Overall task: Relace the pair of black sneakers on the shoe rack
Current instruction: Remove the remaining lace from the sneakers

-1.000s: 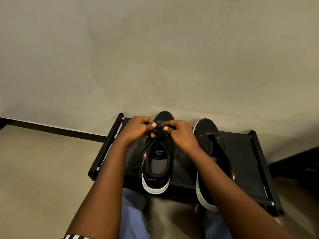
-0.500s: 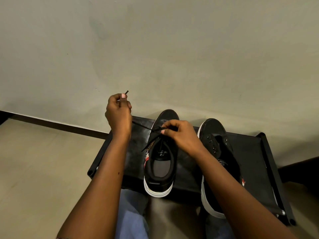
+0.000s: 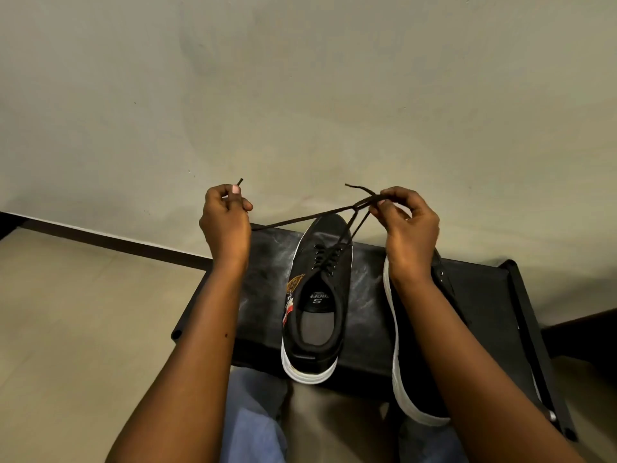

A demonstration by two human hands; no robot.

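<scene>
Head view, from bottom of frame upward: on the shoe rack (image 3: 260,295) the centre sneaker (image 3: 317,329) is seen laced across most eyelets. The right-hand sneaker (image 3: 414,389), partly hidden by a forearm, shows a bare eyelet and is judged unstarted. Higher up, the lace (image 3: 300,220) is held taut, one end pinched by the left hand (image 3: 225,222), the other by the right hand (image 3: 407,225). Tying is judged next.

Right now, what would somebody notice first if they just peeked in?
A black shoelace stretched taut between two raised hands: the left hand grips one end, the right hand pinches the strands above the toe of a black sneaker. That sneaker stands on a black shoe rack, the second sneaker beside it, partly hidden under the right arm.
</scene>
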